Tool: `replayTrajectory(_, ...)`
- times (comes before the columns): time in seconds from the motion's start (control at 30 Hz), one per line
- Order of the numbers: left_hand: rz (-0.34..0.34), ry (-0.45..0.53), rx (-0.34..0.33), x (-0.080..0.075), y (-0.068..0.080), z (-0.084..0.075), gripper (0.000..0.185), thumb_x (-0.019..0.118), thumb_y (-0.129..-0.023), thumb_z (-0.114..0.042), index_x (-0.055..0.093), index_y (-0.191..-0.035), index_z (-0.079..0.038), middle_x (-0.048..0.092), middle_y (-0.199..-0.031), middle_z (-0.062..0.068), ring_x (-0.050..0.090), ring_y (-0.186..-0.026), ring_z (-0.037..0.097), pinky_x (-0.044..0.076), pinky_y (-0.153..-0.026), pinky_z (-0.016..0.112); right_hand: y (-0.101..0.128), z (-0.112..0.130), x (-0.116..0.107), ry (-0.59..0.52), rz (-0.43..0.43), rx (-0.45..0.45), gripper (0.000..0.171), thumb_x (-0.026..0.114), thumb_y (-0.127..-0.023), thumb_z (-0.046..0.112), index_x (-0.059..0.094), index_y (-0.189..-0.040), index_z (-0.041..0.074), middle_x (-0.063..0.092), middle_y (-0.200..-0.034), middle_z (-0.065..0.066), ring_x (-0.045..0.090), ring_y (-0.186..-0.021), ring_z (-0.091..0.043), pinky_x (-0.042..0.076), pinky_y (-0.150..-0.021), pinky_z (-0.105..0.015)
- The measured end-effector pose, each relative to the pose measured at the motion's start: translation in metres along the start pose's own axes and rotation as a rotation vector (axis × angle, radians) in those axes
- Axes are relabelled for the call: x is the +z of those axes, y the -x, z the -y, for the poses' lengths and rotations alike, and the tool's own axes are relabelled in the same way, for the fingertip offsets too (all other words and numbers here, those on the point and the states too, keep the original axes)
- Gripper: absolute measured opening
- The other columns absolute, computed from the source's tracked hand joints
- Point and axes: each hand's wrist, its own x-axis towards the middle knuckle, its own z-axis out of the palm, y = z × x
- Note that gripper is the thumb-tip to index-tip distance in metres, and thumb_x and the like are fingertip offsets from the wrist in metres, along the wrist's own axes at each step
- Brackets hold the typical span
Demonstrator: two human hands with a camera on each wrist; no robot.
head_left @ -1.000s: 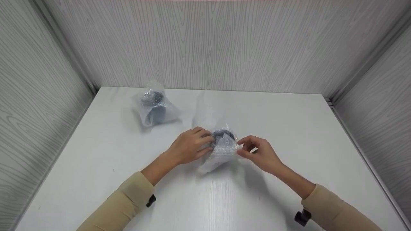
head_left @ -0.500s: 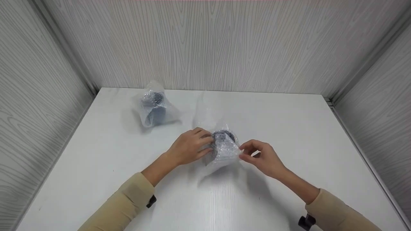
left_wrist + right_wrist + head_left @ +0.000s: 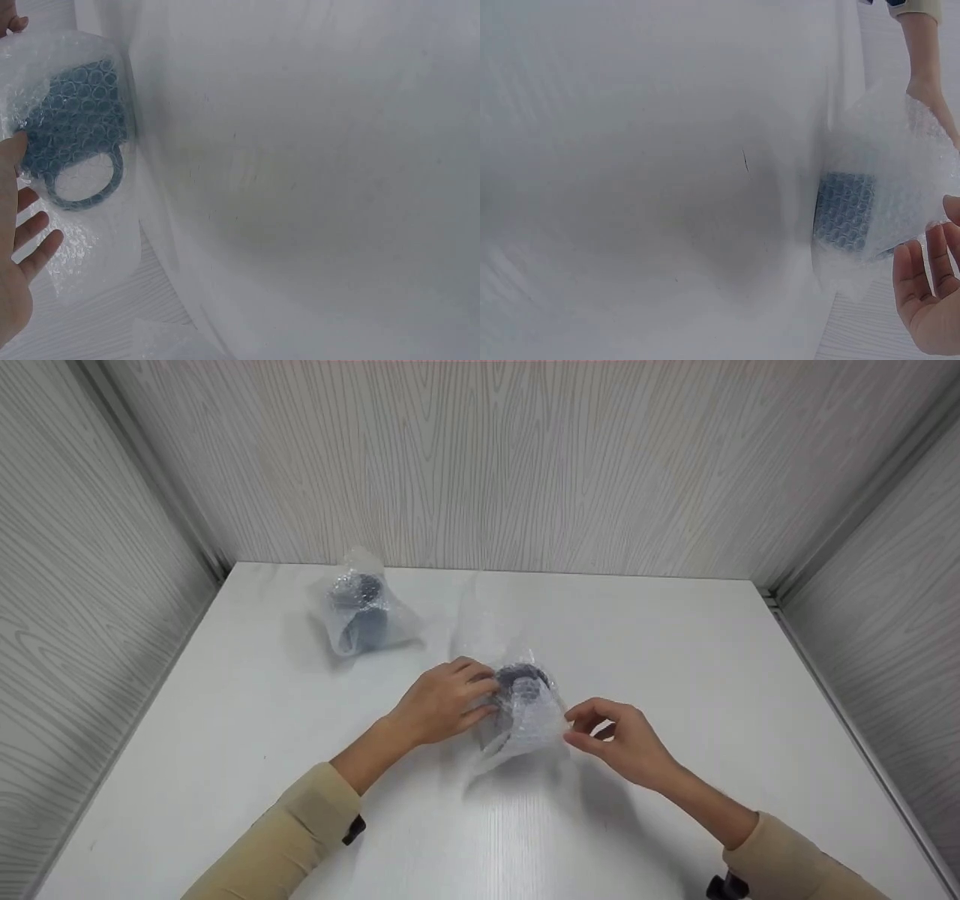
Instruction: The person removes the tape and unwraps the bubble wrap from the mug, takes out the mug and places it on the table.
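Note:
A blue mug (image 3: 81,112) with a loop handle (image 3: 112,180) shows through clear bubble wrap (image 3: 538,724) at the middle of the table. My left hand (image 3: 442,701) holds the wrapped mug from its left side, thumb and fingers spread around it. On the other side, my right hand (image 3: 622,739) pinches the wrap's edge between thumb and forefinger. A loose flap lies over the mug's opening, and the dark rim (image 3: 521,669) shows behind it. In the right wrist view, the mug's lower part appears under the wrap, with the other fingers of my right hand (image 3: 934,300) loosely bent.
A second bubble-wrapped bundle (image 3: 367,622) with something dark blue inside stands at the back left of the white table (image 3: 675,645). More of the wrap trails behind the mug. Grey wood-grain panels (image 3: 480,465) close in the back and both sides.
My right hand has moved a little right and nearer to me, drawing the wrap's edge with it. The flap over the mug has shifted. My left hand stays in place.

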Motion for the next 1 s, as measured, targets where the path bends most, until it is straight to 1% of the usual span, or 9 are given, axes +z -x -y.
replayTrajectory(0.2,-0.005,-0.013,-0.001,0.001,0.001,-0.001,0.023,0.072,-0.1,-0.038,0.074,-0.115,-0.02,0.073,-0.123,0.002,0.069,-0.116,0.02,0.061,-0.096,0.034,0.006,-0.002,0.002,0.004,0.008,-0.026,0.015,0.079,-0.096,0.019,0.075,-0.11,0.017,0.075,-0.099,-0.001,0.067,-0.09,-0.004,0.058,-0.08,-0.024)
replayTrajectory(0.4,0.005,-0.022,-0.012,0.001,0.004,-0.003,0.024,0.071,-0.101,-0.039,0.075,-0.115,-0.02,0.074,-0.123,0.001,0.069,-0.115,0.019,0.061,-0.096,0.033,0.013,-0.006,0.002,0.021,0.044,-0.078,0.012,0.077,-0.097,0.021,0.073,-0.108,0.021,0.075,-0.105,0.001,0.066,-0.094,-0.003,0.059,-0.08,-0.025)
replayTrajectory(0.5,0.008,-0.023,-0.017,0.001,0.004,-0.003,0.025,0.072,-0.1,-0.039,0.075,-0.116,-0.02,0.074,-0.123,0.0,0.069,-0.115,0.019,0.061,-0.096,0.033,0.017,-0.007,0.0,0.029,0.073,-0.103,0.012,0.078,-0.097,0.021,0.073,-0.108,0.021,0.075,-0.106,0.001,0.067,-0.096,-0.006,0.06,-0.081,-0.025)
replayTrajectory(0.67,0.002,-0.018,-0.018,0.001,0.002,-0.002,0.025,0.073,-0.1,-0.039,0.074,-0.115,-0.02,0.073,-0.123,0.001,0.069,-0.115,0.02,0.061,-0.095,0.034,0.022,-0.009,-0.001,0.033,0.122,-0.125,0.012,0.078,-0.097,0.023,0.072,-0.107,0.022,0.073,-0.106,0.002,0.071,-0.098,-0.015,0.06,-0.082,-0.026)
replayTrajectory(0.8,-0.004,-0.014,-0.013,0.0,0.001,-0.002,0.024,0.072,-0.1,-0.038,0.074,-0.115,-0.02,0.074,-0.123,0.001,0.069,-0.115,0.02,0.061,-0.095,0.034,0.026,-0.011,-0.001,0.057,0.141,-0.153,0.013,0.079,-0.096,0.024,0.072,-0.107,0.026,0.072,-0.105,0.005,0.069,-0.098,-0.011,0.062,-0.082,-0.028)
replayTrajectory(0.9,-0.007,-0.014,-0.011,0.001,0.001,-0.001,0.024,0.072,-0.1,-0.038,0.074,-0.115,-0.019,0.074,-0.123,0.001,0.069,-0.115,0.02,0.061,-0.095,0.034,0.028,-0.012,0.0,0.083,0.149,-0.173,0.013,0.079,-0.096,0.025,0.072,-0.107,0.025,0.072,-0.105,0.006,0.067,-0.097,-0.01,0.062,-0.082,-0.03)
replayTrajectory(1.0,-0.008,-0.021,-0.009,0.002,0.0,0.0,0.023,0.072,-0.1,-0.038,0.074,-0.114,-0.02,0.074,-0.123,0.001,0.069,-0.115,0.02,0.061,-0.095,0.034,0.031,-0.014,0.001,0.094,0.157,-0.182,0.013,0.079,-0.096,0.026,0.072,-0.106,0.022,0.072,-0.106,0.007,0.068,-0.098,-0.018,0.063,-0.082,-0.032)
